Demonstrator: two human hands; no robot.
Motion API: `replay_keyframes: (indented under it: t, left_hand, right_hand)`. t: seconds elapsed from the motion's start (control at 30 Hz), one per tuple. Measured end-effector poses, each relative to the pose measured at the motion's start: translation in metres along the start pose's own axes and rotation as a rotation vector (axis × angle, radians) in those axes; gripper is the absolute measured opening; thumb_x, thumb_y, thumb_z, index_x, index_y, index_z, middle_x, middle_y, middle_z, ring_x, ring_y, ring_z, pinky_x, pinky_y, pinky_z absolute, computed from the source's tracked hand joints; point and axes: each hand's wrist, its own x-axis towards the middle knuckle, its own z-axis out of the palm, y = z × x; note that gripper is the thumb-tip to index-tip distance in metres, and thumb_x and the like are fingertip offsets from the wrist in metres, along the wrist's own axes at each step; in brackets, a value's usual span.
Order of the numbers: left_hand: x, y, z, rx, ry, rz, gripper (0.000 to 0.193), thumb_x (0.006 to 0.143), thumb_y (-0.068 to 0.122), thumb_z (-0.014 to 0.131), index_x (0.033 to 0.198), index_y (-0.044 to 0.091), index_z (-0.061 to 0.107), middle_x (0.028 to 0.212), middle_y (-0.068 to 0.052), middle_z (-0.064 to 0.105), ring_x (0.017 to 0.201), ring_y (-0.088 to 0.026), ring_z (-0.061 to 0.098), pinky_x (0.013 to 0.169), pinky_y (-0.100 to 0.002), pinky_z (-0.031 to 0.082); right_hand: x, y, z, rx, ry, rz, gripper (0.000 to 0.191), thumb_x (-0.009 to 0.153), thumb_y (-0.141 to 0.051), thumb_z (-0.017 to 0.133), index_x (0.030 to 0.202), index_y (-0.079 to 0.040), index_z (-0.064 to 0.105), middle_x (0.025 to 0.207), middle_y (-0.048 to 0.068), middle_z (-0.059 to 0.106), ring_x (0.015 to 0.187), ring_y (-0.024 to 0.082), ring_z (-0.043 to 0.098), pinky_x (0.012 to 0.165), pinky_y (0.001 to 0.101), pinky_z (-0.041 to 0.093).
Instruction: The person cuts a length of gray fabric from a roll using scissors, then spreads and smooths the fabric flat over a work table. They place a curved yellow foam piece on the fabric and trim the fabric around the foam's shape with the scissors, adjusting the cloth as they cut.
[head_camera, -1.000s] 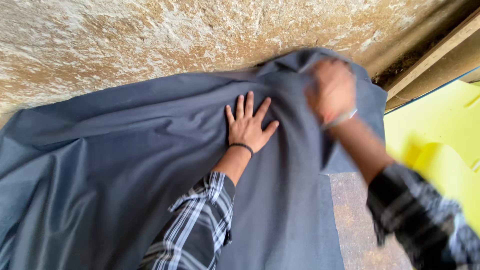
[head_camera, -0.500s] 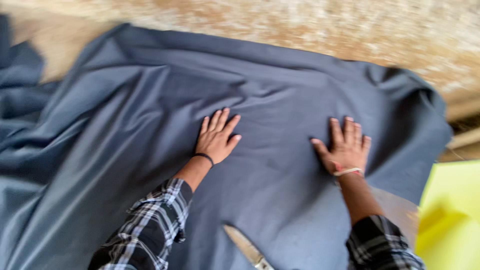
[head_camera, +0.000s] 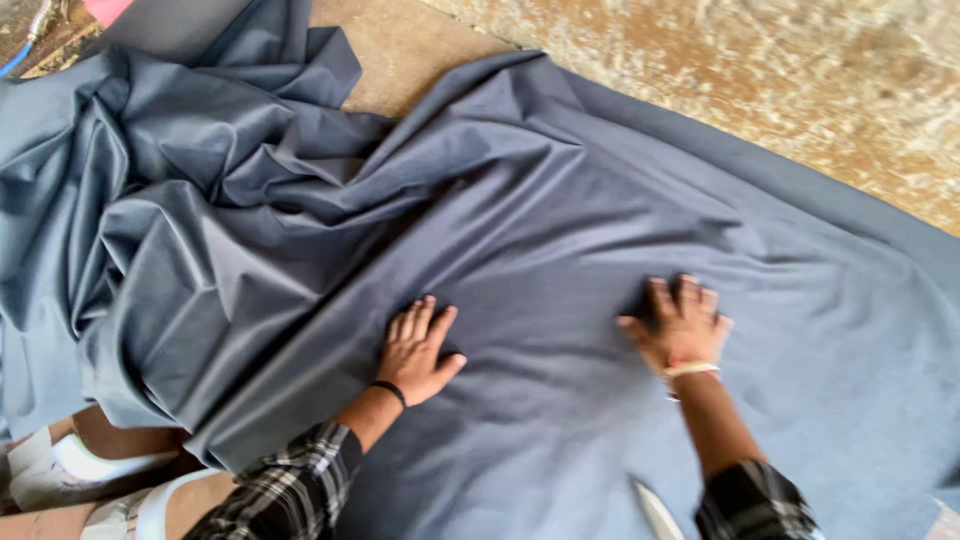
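Cloth, large dark grey-blue woven sheet (head_camera: 560, 230), bunched at left on mottled tan stone floor (head_camera: 800, 80); left hand (head_camera: 418, 350) and right hand (head_camera: 680, 325) both pressed flat on it, fingers spread.

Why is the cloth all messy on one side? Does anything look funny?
Yes. The grey cloth lies smooth under the left hand and right hand, but its left part is bunched in a crumpled heap. A pale blade tip pokes out near the bottom edge.

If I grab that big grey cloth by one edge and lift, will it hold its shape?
Probably not: the grey cloth bunches in soft folds at the left, so it likely droops. It looks thin, likely light. Under the left hand and right hand it lies flat.
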Motion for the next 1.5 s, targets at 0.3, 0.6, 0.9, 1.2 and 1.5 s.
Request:
replay_keyframes:
  t: [0.3, 0.6, 0.9, 1.2, 1.5]
  left_hand:
    - [0.146, -0.16, -0.101, -0.461, 0.44, 0.4, 0.021, 0.096, 0.012, 0.065, 0.117, 0.014, 0.068, 0.112, -0.011, 0.073, 0.105, -0.032, 0.07, 0.091, -0.041, 0.056]
    - [0.323, -0.32, -0.149, 0.219, 0.076, 0.391, 0.085, 0.046, 0.05, 0.095, 0.115, 0.007, 0.071, 0.111, -0.024, 0.069, 0.101, -0.047, 0.065, 0.088, -0.068, 0.051]
    - [0.461, -0.386, -0.25, 0.194, 0.392, -0.142, 0.016, 0.083, 0.022, 0.074, 0.099, 0.025, 0.077, 0.093, -0.014, 0.075, 0.086, -0.037, 0.073, 0.073, -0.049, 0.059]
    - [0.585, -0.39, -0.337, 0.215, 0.791, -0.037, 0.02, 0.089, 0.017, 0.077, 0.107, 0.026, 0.073, 0.107, -0.008, 0.073, 0.096, -0.035, 0.071, 0.079, -0.048, 0.058]
    - [0.382, -0.312, -0.207, -0.177, 0.465, 0.479, 0.065, 0.092, 0.022, 0.065, 0.147, -0.008, 0.045, 0.153, -0.038, 0.041, 0.145, -0.053, 0.038, 0.124, -0.055, 0.029]
  right_hand:
    - [0.068, -0.301, -0.031, 0.067, -0.21, 0.006, 0.112, 0.076, -0.087, 0.055, 0.163, -0.031, 0.013, 0.171, 0.014, -0.005, 0.154, 0.047, -0.009, 0.114, 0.0746, -0.001]
    - [0.122, -0.353, -0.049, 0.024, -0.391, 0.069, 0.135, 0.063, -0.091, 0.064, 0.164, -0.032, -0.004, 0.17, 0.015, -0.018, 0.152, 0.05, -0.018, 0.11, 0.0792, -0.001]
    - [0.118, -0.353, -0.07, 0.033, -0.503, 0.121, 0.135, 0.067, -0.086, 0.071, 0.164, -0.034, -0.007, 0.17, 0.015, -0.024, 0.153, 0.049, -0.023, 0.115, 0.0744, -0.005]
    - [0.115, -0.356, -0.076, 0.03, -0.581, 0.178, 0.138, 0.066, -0.083, 0.076, 0.163, -0.036, -0.01, 0.17, 0.012, -0.025, 0.152, 0.047, -0.027, 0.118, 0.071, -0.007]
    - [0.112, -0.349, -0.062, 0.044, -0.469, 0.124, 0.141, 0.06, -0.086, 0.075, 0.163, -0.035, -0.006, 0.17, 0.014, -0.021, 0.152, 0.049, -0.023, 0.115, 0.0742, -0.005]
